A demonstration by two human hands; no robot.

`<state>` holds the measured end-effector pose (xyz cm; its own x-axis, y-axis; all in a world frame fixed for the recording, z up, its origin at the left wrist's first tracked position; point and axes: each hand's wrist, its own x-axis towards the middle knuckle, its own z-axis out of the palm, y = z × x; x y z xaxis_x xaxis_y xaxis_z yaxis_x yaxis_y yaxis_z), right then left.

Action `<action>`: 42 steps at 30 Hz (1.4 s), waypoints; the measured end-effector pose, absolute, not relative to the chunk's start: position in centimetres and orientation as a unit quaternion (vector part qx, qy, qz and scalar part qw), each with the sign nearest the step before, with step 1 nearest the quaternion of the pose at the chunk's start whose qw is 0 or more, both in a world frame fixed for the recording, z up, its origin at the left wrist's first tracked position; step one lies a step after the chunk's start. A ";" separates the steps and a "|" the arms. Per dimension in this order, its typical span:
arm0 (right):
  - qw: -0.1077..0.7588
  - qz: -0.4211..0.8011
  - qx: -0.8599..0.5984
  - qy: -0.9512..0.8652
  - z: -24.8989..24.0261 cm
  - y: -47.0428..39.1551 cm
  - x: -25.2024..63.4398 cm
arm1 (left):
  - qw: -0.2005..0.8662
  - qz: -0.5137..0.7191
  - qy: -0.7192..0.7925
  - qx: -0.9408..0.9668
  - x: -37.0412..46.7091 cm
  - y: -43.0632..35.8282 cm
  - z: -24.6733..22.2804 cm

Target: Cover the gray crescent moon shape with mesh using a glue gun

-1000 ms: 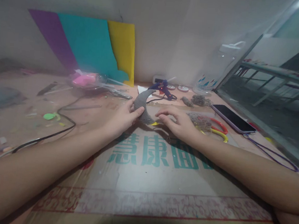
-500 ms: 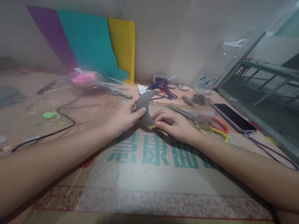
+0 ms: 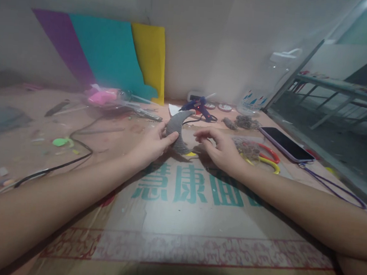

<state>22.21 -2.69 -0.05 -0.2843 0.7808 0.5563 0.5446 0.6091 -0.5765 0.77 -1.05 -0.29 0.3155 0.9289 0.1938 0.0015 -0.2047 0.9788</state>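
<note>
My left hand point(image 3: 155, 146) pinches a grey crescent point(image 3: 180, 131) between thumb and fingers; its surface looks wound with yarn. The crescent stands tilted over the board, its upper tip pointing right. By the lower tip shows a small yellow piece point(image 3: 191, 154). To the right, my right hand point(image 3: 219, 148) hovers apart from the crescent, fingers bent and thumb separated from them. I make out nothing held there; a thin strand may run near the thumb. Behind that hand lie scissors with red and yellow handles point(image 3: 270, 163), partly hidden, beside a loose grey yarn tangle point(image 3: 249, 147).
A blue glue gun point(image 3: 200, 107) with a red light stands at the back. Grey bundles point(image 3: 246, 122), a phone point(image 3: 286, 144) and a clear plastic jug point(image 3: 255, 96) are on the right. Coloured sheets point(image 3: 104, 55) lean on the wall. A black cable point(image 3: 70, 158) crosses the left.
My right hand has let go of the crescent's lower end and moved slightly right, its fingers opening. The left hand keeps its hold, almost unmoved. More of the yellow piece shows.
</note>
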 end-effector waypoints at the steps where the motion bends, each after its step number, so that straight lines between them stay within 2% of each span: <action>1: 0.436 0.142 -0.412 -0.787 -0.1 -2.7 22.2 | 0.508 0.458 0.369 0.629 0.7 -1.0 -0.3; 12: 0.473 0.188 -0.348 -0.788 -0.9 -2.1 22.5 | 0.510 0.472 0.355 0.625 0.7 -0.8 -0.6; 23: 0.438 0.055 -0.346 -0.828 0.1 -2.4 22.3 | 0.519 0.469 0.365 0.615 0.9 -1.0 -0.4; 36: 0.442 0.068 -0.353 -0.822 -0.1 -2.3 22.2 | 0.531 0.475 0.358 0.604 1.0 -1.5 -0.1; 42: 0.444 0.061 -0.354 -0.821 -0.1 -2.4 22.2 | 0.493 0.494 0.366 0.616 1.1 -1.4 0.2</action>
